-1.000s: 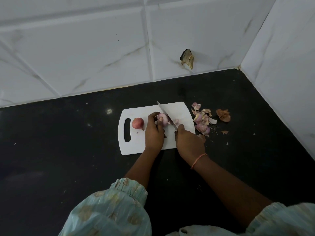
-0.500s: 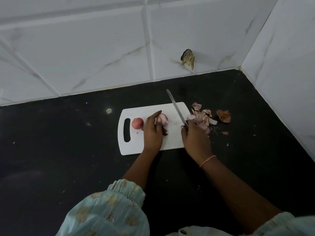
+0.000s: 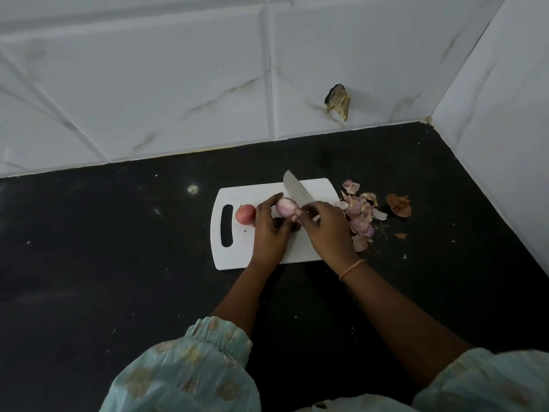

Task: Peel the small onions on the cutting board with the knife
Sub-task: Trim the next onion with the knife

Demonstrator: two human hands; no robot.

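Now | left hand (image 3: 269, 230) grips onion (image 3: 284, 207) | right hand (image 3: 325, 226) grips knife (image 3: 297, 190) | no writing

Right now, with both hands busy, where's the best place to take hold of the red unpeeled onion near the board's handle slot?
Pinch the red onion across its round middle, coming from above and from the left, over the handle slot. It sits bare on the cutting board, its left side clear; the left hand crowds its right side.
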